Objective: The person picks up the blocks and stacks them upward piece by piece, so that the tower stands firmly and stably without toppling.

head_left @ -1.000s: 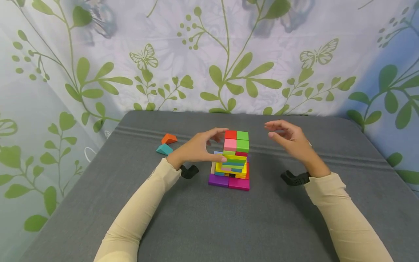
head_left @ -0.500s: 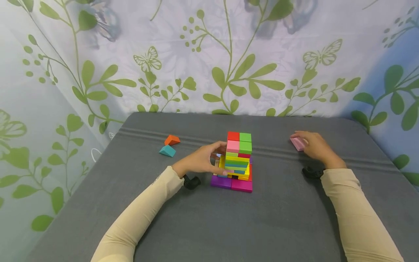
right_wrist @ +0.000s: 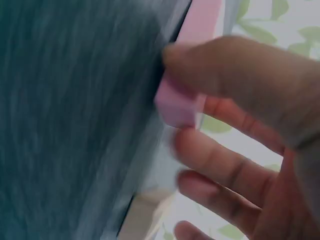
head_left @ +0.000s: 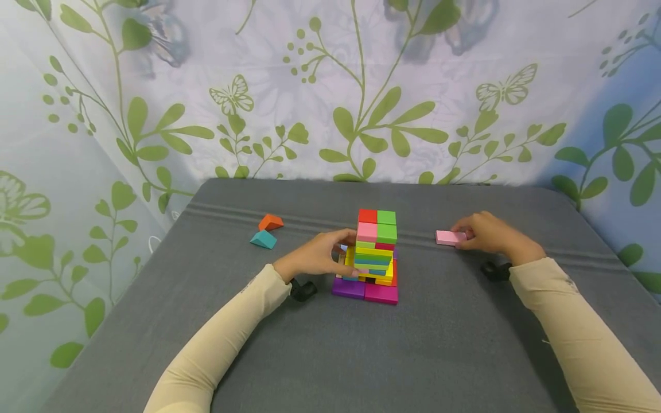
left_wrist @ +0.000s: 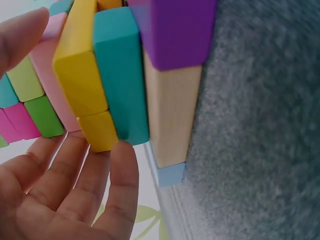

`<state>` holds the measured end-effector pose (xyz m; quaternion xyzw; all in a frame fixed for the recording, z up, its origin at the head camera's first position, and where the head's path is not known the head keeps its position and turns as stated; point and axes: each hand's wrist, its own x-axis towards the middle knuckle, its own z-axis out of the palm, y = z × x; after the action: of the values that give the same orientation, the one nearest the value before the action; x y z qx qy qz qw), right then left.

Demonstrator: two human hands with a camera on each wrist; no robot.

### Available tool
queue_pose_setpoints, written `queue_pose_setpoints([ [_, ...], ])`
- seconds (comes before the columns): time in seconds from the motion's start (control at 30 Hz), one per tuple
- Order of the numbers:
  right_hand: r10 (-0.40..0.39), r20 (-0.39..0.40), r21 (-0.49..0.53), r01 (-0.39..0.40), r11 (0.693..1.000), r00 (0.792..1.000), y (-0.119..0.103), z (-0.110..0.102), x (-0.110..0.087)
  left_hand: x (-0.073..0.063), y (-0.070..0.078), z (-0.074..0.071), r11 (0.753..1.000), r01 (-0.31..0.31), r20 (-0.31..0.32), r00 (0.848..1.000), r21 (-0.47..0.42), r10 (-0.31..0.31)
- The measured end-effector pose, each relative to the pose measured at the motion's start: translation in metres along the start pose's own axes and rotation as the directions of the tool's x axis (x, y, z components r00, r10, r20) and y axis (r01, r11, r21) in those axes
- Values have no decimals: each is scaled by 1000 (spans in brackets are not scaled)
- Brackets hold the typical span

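A tower of colourful wooden blocks (head_left: 374,255) stands upright mid-table, on a base with purple and magenta blocks in front. My left hand (head_left: 320,253) sits against the tower's left side; in the left wrist view its fingertips (left_wrist: 125,155) touch the yellow and teal blocks, while the thumb (left_wrist: 25,37) lies along the front side. To the right of the tower, my right hand (head_left: 488,234) pinches a pink block (head_left: 448,237) between thumb and fingers. The right wrist view shows the thumb pressed on that pink block (right_wrist: 180,95), its other fingers spread below.
An orange wedge block (head_left: 271,222) and a teal wedge block (head_left: 264,239) lie left of the tower. A blurred beige block-like shape (right_wrist: 145,215) shows low in the right wrist view. A leaf-patterned curtain (head_left: 330,86) hangs behind the grey table (head_left: 341,355).
My right hand has come down and rightward onto the pink block, then turned it and brought it slightly left. My left hand has stayed by the tower, a little lower.
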<state>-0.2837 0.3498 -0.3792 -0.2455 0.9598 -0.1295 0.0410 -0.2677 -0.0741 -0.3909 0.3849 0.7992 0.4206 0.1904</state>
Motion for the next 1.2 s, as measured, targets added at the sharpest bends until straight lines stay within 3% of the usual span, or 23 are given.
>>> queue_pose_setpoints([
  [0.2,33,-63,86,-27,996,997,-27,-7,2,1,-3,1,1000,-11,2,1000,15,11],
  [0.37,65,-199,258,-11,966,978,-63,-25,5,0,-3,2,999,-13,-17,1000,34,14],
  [0.57,62,-344,460,111,881,937,-103,-42,10,1,-3,2,999,-22,-23,999,39,23],
  [0.73,4,-359,541,205,816,933,-128,-50,17,2,-3,2,999,-20,-18,1000,35,21],
  [0.97,-109,-315,510,265,818,943,-153,-49,32,1,-5,2,1000,-28,-14,999,9,28],
  [1.2,-113,-253,487,228,843,961,-163,-46,38,1,-5,2,999,-26,-18,999,19,26],
])
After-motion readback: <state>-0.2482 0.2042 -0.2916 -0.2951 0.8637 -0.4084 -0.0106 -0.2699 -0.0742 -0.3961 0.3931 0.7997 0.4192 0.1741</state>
